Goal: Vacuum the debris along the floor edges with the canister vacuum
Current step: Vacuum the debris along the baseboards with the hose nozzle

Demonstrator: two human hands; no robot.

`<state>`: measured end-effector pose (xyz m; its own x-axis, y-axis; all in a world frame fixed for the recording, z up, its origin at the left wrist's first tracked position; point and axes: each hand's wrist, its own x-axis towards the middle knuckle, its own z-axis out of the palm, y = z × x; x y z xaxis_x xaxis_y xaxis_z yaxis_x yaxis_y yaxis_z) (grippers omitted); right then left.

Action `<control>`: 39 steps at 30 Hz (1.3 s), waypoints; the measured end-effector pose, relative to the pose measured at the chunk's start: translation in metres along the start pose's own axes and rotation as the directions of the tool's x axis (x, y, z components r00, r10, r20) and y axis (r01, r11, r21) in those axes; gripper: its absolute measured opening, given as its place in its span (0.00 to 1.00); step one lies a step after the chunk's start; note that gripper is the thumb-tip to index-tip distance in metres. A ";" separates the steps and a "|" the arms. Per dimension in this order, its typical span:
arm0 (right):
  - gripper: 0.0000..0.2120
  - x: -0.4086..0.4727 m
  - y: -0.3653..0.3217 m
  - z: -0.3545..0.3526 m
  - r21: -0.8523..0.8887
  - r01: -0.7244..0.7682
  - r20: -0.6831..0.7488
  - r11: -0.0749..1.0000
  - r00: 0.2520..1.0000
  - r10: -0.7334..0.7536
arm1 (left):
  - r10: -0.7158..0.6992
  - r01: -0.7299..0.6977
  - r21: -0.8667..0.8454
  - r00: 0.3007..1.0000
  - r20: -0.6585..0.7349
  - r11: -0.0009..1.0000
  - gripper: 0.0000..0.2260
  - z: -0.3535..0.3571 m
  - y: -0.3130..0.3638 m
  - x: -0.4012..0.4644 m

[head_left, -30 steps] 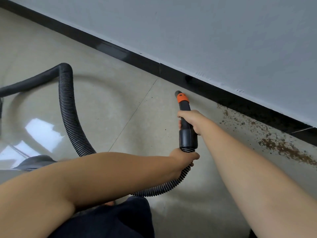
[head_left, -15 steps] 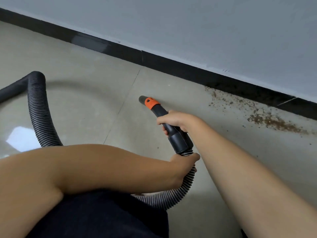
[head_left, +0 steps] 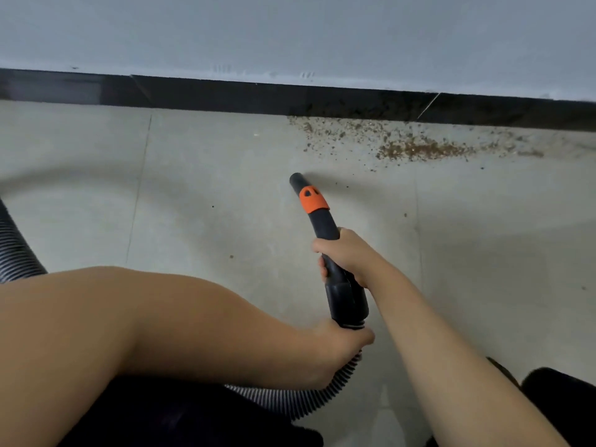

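Now the nozzle (head_left: 310, 201) points nearer the debris (head_left: 416, 148) than before. Right hand (head_left: 346, 256) grips the wand; left hand (head_left: 342, 345) grips the hose (head_left: 325, 393). No writing is readable.

Pale tiled floor (head_left: 206, 175) under me, grout lines running toward the black baseboard (head_left: 225, 95). Brown crumbly debris (head_left: 416, 146) lies on it right along the baseboard, densest at right, thinner specks spreading left and nearer me. Ribbed hose (head_left: 19, 250) rests on the tiles at my left.
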<state>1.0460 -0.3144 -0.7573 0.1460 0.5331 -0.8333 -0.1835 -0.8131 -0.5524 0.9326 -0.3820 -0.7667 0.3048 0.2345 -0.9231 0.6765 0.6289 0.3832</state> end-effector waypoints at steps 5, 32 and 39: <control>0.05 -0.018 0.046 -0.018 0.111 0.034 -0.153 0.993 0.988 -0.017 | 0.015 -0.019 0.084 0.999 0.052 0.996 0.05 0.031 -0.021 -0.005; 0.06 0.002 0.047 -0.086 0.217 0.086 -0.230 0.972 0.972 -0.035 | 0.340 -0.334 0.102 0.939 -0.052 0.937 0.05 0.073 0.001 0.033; 0.06 0.000 0.039 -0.118 0.198 0.089 -0.306 0.976 0.952 -0.024 | 0.359 -0.357 0.045 0.933 -0.037 0.933 0.05 0.098 0.023 0.039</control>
<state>1.1537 -0.3740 -0.7765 0.4407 0.4558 -0.7733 -0.3589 -0.7002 -0.6172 1.0257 -0.4315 -0.7912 0.5026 0.4716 -0.7246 0.5521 0.4699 0.6888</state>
